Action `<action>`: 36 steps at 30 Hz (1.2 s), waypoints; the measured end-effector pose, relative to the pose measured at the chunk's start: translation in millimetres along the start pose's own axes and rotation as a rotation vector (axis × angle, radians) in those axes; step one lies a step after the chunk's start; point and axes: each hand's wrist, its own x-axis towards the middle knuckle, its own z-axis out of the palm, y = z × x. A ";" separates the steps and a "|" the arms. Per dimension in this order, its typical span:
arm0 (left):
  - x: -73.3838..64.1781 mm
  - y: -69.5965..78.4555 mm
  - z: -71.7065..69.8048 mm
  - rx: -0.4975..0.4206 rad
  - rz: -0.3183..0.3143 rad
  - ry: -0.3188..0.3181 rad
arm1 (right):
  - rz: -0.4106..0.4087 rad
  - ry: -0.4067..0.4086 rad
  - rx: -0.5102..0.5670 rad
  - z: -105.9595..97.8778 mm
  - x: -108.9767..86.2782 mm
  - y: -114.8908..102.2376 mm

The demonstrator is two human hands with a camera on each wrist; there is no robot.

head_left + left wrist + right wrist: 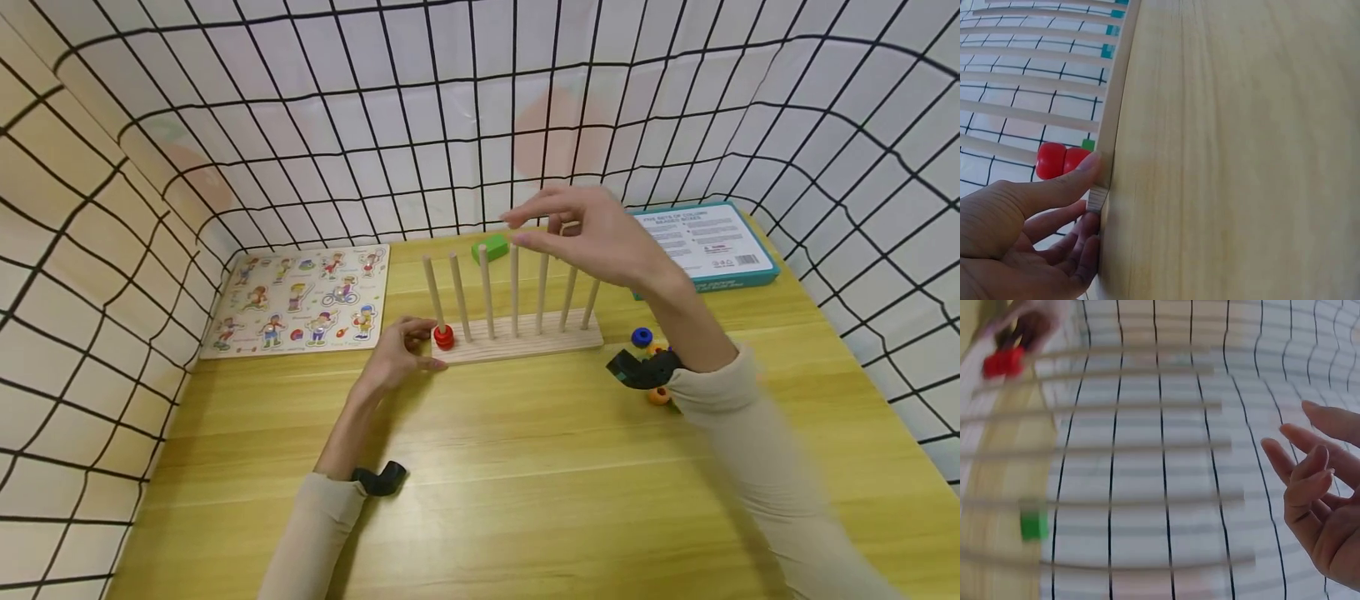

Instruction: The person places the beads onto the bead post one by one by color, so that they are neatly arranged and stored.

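A wooden peg rack (517,337) with several upright pegs stands on the table. Two red beads (444,337) sit stacked at the foot of its leftmost peg. My left hand (397,354) holds the left end of the rack's base, thumb (1075,181) on the front edge and fingers around the end. Above the tops of the right-hand pegs hovers my right hand (585,229); its fingers are loosely bent, and no bead shows between them in the right wrist view (1329,500). Loose beads, among them a blue bead (641,337) and an orange bead (659,396), lie right of the rack, partly hidden by the wrist camera.
Behind the rack is a green block (491,247). A picture puzzle board (300,300) lies at the left, and a teal-edged box (708,242) at the back right. Black wire mesh (360,125) borders the wooden table (480,500) at the back and both sides.
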 end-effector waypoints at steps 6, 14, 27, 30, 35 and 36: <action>0.4 -0.8 -0.1 0.000 0.006 0.002 | 0.099 0.056 -0.068 -34.2 -35.8 39.4; -0.7 0.3 -0.1 0.009 -0.003 0.005 | 0.253 0.106 -0.116 -63.5 -81.3 100.3; -0.7 0.7 1.8 0.009 0.000 -0.003 | 0.447 0.021 -0.061 -69.9 -119.2 186.4; -1.3 1.2 1.4 0.007 0.000 0.003 | 0.477 -0.002 -0.021 -68.2 -125.2 201.4; -0.9 -0.2 1.2 0.008 0.002 0.005 | 0.533 -0.067 0.019 -65.6 -133.4 220.2; -0.7 -0.5 1.2 0.008 0.004 0.005 | 0.544 -0.084 0.019 -65.0 -134.6 223.1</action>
